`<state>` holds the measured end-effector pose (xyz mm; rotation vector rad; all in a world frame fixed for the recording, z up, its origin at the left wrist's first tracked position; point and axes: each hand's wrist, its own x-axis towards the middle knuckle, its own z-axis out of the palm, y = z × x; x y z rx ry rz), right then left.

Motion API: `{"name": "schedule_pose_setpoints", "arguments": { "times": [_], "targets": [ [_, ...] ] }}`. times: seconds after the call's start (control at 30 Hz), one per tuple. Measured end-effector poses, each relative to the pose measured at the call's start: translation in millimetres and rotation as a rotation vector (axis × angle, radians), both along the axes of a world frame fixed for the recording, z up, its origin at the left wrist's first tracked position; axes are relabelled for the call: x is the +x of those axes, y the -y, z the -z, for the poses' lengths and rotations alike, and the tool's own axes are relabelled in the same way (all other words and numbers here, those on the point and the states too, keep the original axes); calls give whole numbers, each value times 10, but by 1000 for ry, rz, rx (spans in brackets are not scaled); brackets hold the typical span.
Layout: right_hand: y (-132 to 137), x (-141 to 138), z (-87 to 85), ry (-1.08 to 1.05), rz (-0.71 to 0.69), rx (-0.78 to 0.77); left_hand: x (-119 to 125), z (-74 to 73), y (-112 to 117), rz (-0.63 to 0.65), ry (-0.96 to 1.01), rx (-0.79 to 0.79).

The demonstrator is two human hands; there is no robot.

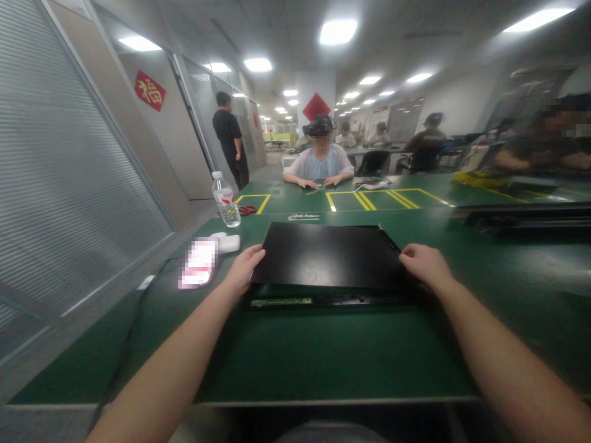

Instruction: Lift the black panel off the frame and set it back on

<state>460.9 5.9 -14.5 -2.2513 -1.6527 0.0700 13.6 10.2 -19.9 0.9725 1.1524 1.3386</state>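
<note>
A flat black panel point(330, 253) lies over a black device chassis point(323, 300) on the green table point(323, 357) in front of me. My left hand point(243, 268) grips the panel's left edge, thumb on top. My right hand point(425, 263) grips its right edge, fingers curled round the side. The panel sits slightly raised at the near edge, where a green circuit strip of the chassis shows beneath it.
A phone point(198, 263) and a white case point(228, 243) lie left of the panel. A water bottle point(226, 199) and red scissors point(247, 210) stand farther back. A person point(321, 161) sits opposite. Another black unit point(526, 216) lies at right. Yellow tape marks point(369, 198) cross the far table.
</note>
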Motion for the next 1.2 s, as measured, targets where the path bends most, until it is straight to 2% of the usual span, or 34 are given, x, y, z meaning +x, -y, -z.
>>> {"name": "schedule_pose_setpoints", "arguments": {
  "times": [0.83, 1.2],
  "targets": [
    [-45, 77, 52, -82, -9, 62, -18, -9, -9, -90, -24, 36],
    [-63, 110, 78, -132, 4, 87, -191, 100, -111, -161, -378, 93]
  ]
}}
